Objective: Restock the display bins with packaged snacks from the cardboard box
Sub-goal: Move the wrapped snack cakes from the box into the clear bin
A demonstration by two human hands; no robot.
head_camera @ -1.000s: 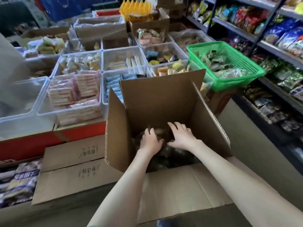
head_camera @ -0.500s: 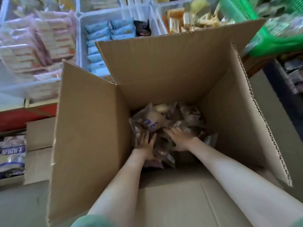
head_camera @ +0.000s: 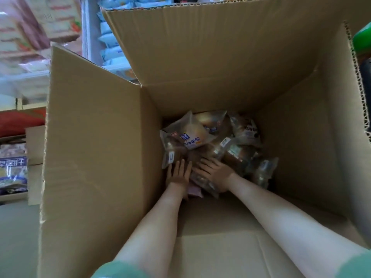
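We are looking at a shop. At the far left, clear plastic display bins (head_camera: 88, 27) hold rows of pink-and-white snack packets (head_camera: 26, 37) and blue-and-white snack packets (head_camera: 109, 40). Nearer, a large brown cardboard box (head_camera: 100, 157) holds many clear-wrapped buns (head_camera: 192, 135).

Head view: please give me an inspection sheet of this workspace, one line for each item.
Surface: cardboard box floor, mostly hidden under packets.
Job's things: packaged snacks piled at the box bottom; display bin behind the box holds blue packets.
Clutter: nothing seen.
Hands: left hand and right hand rest on the snacks, fingers straight; nothing lifted.
Cables: nothing seen.
Surroundings: pink packets far left, green basket at the right edge, printed bags low on the left.
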